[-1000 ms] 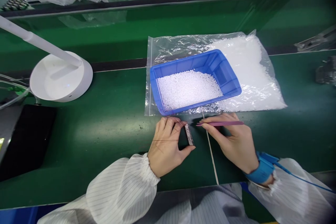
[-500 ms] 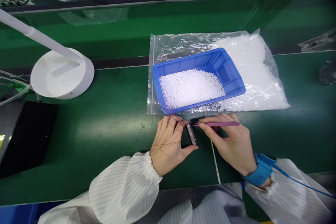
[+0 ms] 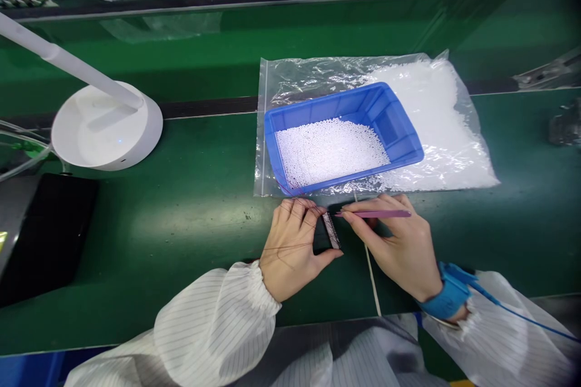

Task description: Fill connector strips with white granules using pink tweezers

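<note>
My left hand point(image 3: 293, 248) rests on the green bench, gripping a small dark-edged strip point(image 3: 333, 231) with a pale top between its fingertips and thumb. Several thin dark reddish wires point(image 3: 284, 248) run over the back of that hand and up to the tray's near edge. Pinched in my right hand point(image 3: 399, 248) are pink tweezers point(image 3: 384, 214), their tips pointing left just beside the strip's upper end. Whether the tips touch it is too small to tell. Just beyond both hands sits a blue plastic tray point(image 3: 406, 133) holding many tiny white beads point(image 3: 331, 151).
Under the tray lies a clear zip bag point(image 3: 445, 133) full of white beads. A white lamp base point(image 3: 109, 127) stands left, near a black box point(image 3: 49, 236). A blue wrist strap point(image 3: 447, 296) with a cord is on my right wrist. A pale cord point(image 3: 372, 278) crosses the bench.
The tweezers' tips have drawn back very slightly from the strip's upper end. My left hand and the strip stay almost unmoved.
</note>
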The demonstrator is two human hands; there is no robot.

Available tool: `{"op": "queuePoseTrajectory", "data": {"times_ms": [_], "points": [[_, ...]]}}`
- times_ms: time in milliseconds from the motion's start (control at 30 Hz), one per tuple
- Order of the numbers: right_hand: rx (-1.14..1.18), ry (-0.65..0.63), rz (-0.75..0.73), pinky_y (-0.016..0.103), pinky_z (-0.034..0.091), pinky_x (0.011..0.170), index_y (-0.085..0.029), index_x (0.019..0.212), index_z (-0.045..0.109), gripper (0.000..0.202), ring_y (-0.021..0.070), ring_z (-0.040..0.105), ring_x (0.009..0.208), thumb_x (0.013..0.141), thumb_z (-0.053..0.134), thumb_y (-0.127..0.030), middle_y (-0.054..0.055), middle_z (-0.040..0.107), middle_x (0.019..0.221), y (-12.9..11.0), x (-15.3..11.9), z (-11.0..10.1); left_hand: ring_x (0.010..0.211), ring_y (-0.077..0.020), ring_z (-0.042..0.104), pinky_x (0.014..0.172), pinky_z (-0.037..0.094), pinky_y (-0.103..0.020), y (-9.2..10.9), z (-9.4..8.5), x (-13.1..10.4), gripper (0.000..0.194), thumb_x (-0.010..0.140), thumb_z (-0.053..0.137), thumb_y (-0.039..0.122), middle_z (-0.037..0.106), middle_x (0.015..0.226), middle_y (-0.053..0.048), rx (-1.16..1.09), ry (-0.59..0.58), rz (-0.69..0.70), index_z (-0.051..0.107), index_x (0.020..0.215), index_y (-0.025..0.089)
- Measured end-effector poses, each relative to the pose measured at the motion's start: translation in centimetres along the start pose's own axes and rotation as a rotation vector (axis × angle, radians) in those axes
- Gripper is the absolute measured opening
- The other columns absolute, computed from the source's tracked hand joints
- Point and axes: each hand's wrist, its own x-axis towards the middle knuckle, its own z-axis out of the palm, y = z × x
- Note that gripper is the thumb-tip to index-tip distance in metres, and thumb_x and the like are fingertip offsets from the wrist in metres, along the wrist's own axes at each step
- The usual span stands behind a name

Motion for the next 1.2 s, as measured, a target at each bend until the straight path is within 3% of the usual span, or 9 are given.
{"op": "queuePoseTrajectory", "data": {"times_ms": [633,733,833,900,1000,1067,1200], "points": [[-0.002,0.002,-0.007,0.032,0.040,0.067,-0.018,0.092,0.063,0.005,0.0130,0.061,0.072,0.088,0.065,-0.018,-0.001,0.072,0.085,-0.3,0.2,0.0,0.103,-0.0266,0.048,0.090,0.045,-0.044,-0.1,0.0,0.0,0.066,0.065,0.086,0.039,0.053,0.110,-0.009,-0.015,-0.010,-0.014,0.049,0.115,0.016],[0.029,0.014,0.005,0.033,0.042,0.068,-0.019,0.094,0.064,0.008,0.0151,0.064,0.075,0.087,0.065,-0.017,0.000,0.073,0.086,-0.5,0.2,-0.9,0.103,-0.0266,0.047,0.090,0.046,-0.045,0.0,0.0,0.0,0.066,0.065,0.086,0.038,0.053,0.110,-0.009,-0.019,-0.016,-0.016,0.049,0.115,0.016],[0.041,0.064,-0.025,0.033,0.045,0.067,-0.021,0.101,0.065,0.019,0.0165,0.064,0.075,0.084,0.068,-0.014,0.002,0.073,0.089,-0.4,0.6,-3.1,0.103,-0.0269,0.047,0.090,0.045,-0.046,0.0,-0.1,0.0,0.066,0.065,0.086,0.038,0.052,0.110,-0.009,-0.026,-0.022,-0.024,0.049,0.115,0.016],[-0.057,0.154,-0.059,0.033,0.046,0.065,-0.023,0.103,0.066,0.024,0.0171,0.064,0.074,0.081,0.070,-0.014,0.002,0.073,0.087,0.3,1.5,-4.9,0.103,-0.0272,0.047,0.090,0.045,-0.046,0.0,-0.1,0.0,0.066,0.065,0.086,0.037,0.052,0.110,-0.009,-0.029,-0.023,-0.029,0.049,0.115,0.016],[-0.278,0.256,-0.005,0.034,0.046,0.066,-0.022,0.097,0.070,0.013,0.0182,0.065,0.073,0.084,0.069,-0.024,0.004,0.074,0.087,2.2,3.6,-6.6,0.103,-0.0272,0.047,0.089,0.046,-0.046,-0.1,-0.1,-0.1,0.066,0.066,0.086,0.036,0.051,0.110,-0.009,-0.036,-0.022,-0.026,0.049,0.116,0.017],[-0.311,0.241,0.012,0.034,0.046,0.065,-0.021,0.090,0.072,0.011,0.0190,0.065,0.073,0.086,0.068,-0.030,0.004,0.074,0.088,3.7,5.3,-6.8,0.103,-0.0271,0.047,0.088,0.047,-0.046,-0.1,-0.1,-0.1,0.067,0.065,0.087,0.035,0.051,0.110,-0.009,-0.042,-0.029,-0.025,0.048,0.118,0.017],[-0.337,0.080,-0.021,0.037,0.043,0.068,-0.023,0.082,0.072,0.011,0.0189,0.062,0.068,0.087,0.066,-0.032,0.001,0.074,0.085,6.0,7.8,-5.8,0.101,-0.0268,0.048,0.086,0.048,-0.045,-0.1,-0.1,-0.1,0.068,0.066,0.087,0.032,0.051,0.110,-0.008,-0.047,-0.035,-0.036,0.047,0.120,0.020]]}}
